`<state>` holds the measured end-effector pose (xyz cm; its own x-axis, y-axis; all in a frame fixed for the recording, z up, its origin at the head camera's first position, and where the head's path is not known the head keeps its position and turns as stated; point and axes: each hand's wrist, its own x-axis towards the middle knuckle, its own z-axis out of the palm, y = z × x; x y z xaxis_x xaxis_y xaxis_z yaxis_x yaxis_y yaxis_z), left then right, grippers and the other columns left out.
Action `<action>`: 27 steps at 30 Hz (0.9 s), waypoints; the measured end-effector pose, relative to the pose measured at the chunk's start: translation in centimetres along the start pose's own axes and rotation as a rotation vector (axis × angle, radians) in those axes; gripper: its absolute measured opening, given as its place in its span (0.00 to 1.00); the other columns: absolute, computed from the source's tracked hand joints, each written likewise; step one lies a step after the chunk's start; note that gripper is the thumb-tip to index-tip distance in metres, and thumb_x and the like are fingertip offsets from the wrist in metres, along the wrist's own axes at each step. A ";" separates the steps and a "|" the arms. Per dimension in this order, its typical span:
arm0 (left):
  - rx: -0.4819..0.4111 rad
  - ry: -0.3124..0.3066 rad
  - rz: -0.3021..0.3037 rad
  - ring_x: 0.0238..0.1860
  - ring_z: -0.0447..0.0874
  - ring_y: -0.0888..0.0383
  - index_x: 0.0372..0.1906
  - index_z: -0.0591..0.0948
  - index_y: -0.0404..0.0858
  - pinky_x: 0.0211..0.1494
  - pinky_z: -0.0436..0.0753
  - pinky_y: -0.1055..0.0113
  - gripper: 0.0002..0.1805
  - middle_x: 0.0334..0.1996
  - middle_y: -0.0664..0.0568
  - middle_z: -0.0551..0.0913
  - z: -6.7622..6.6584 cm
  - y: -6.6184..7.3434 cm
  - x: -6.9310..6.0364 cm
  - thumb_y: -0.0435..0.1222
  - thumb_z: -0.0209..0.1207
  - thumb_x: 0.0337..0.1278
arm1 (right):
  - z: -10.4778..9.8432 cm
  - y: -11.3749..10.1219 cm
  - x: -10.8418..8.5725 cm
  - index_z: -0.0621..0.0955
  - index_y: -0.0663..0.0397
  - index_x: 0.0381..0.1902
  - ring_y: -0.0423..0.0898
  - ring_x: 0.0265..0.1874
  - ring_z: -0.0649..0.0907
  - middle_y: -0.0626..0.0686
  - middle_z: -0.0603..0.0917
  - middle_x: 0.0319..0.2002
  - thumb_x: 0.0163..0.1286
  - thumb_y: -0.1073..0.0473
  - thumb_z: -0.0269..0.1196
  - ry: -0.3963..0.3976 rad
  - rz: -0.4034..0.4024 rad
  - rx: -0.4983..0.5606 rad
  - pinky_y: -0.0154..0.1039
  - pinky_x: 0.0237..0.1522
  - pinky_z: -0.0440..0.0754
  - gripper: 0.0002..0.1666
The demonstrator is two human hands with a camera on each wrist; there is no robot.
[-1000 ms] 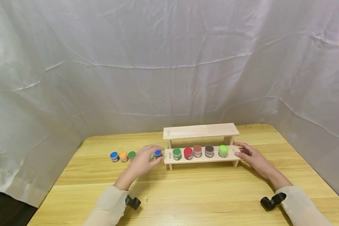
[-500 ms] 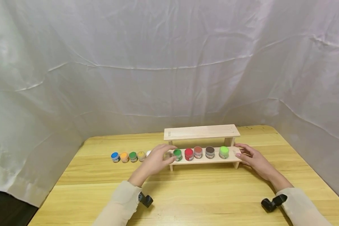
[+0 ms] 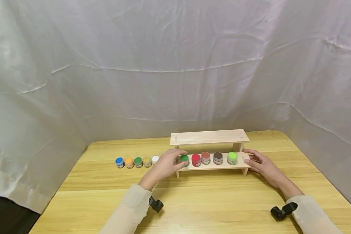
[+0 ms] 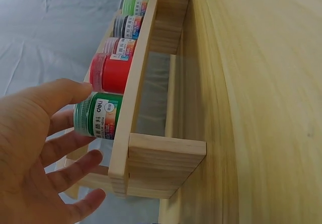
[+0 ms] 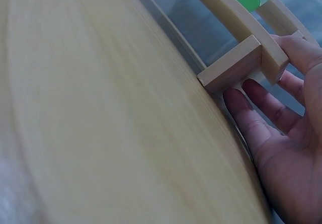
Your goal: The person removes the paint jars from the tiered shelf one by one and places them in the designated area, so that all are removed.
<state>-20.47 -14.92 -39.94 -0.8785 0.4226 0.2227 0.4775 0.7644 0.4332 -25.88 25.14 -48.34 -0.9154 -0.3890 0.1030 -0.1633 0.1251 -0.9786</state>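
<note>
A two-tier wooden rack [image 3: 209,137] stands on the table with a row of paint jars on its lower shelf. At that row's left end is a green paint jar [image 4: 104,116], with the thumb and index finger of my left hand [image 3: 167,164] around its lid. My other left fingers spread loosely below it. Beside it sit a red paint jar [image 4: 111,73], a reddish-brown jar [image 3: 205,158], a dark brown jar [image 3: 217,158] and a light green jar [image 3: 232,158]. My right hand [image 3: 264,167] grips the rack's right end, thumb over the lower shelf [image 5: 266,58].
Left of the rack, a row of jars stands on the table [image 3: 210,201]: blue [image 3: 120,162], orange [image 3: 129,162], green [image 3: 138,162], yellow [image 3: 147,162] and white [image 3: 155,159]. A pale curtain [image 3: 175,81] surrounds the table's back and sides.
My left hand has moved right, from beside the table jars to the green jar on the rack, uncovering the yellow and white jars. The dark blue jar is now hidden. My right hand stays put.
</note>
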 end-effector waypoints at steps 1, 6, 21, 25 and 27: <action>0.004 -0.003 0.000 0.35 0.76 0.60 0.61 0.78 0.43 0.38 0.77 0.67 0.23 0.40 0.59 0.78 0.0 0.0 0.1 0.47 0.60 0.66 | 0.0 0.0 0.0 0.60 0.66 0.71 0.40 0.44 0.80 0.67 0.69 0.53 0.74 0.58 0.59 0.001 -0.001 0.001 0.35 0.45 0.83 0.35; 0.007 -0.021 -0.006 0.35 0.77 0.61 0.61 0.78 0.42 0.39 0.77 0.67 0.22 0.38 0.60 0.79 0.0 0.0 0.2 0.47 0.60 0.66 | 0.0 0.2 0.0 0.60 0.66 0.71 0.40 0.45 0.80 0.67 0.69 0.53 0.74 0.58 0.58 -0.002 -0.011 0.020 0.35 0.46 0.83 0.34; 0.023 0.036 -0.015 0.54 0.79 0.53 0.59 0.80 0.43 0.55 0.79 0.55 0.22 0.55 0.53 0.81 -1.5 0.0 -1.5 0.47 0.62 0.64 | 0.1 0.2 0.1 0.59 0.67 0.71 0.39 0.46 0.80 0.68 0.69 0.54 0.74 0.58 0.59 -0.002 -0.009 0.026 0.34 0.47 0.82 0.35; 0.037 0.058 -0.013 0.53 0.80 0.52 0.59 0.80 0.42 0.51 0.81 0.57 0.23 0.56 0.51 0.81 -2.1 -0.4 -2.4 0.48 0.62 0.64 | 0.0 0.3 0.1 0.59 0.66 0.71 0.39 0.46 0.80 0.67 0.69 0.53 0.74 0.58 0.59 -0.003 -0.010 0.026 0.34 0.48 0.82 0.35; 0.034 0.067 -0.012 0.51 0.81 0.52 0.59 0.80 0.41 0.51 0.81 0.57 0.22 0.54 0.51 0.81 -2.3 -0.5 -2.8 0.47 0.62 0.64 | 0.0 0.3 0.1 0.59 0.66 0.71 0.39 0.46 0.80 0.66 0.69 0.53 0.74 0.58 0.59 -0.003 -0.009 0.029 0.34 0.47 0.82 0.35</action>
<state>-18.26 -17.60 -38.79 -0.8825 0.3807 0.2760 0.4662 0.7856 0.4068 -26.01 25.14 -48.63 -0.9127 -0.3932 0.1112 -0.1606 0.0951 -0.9824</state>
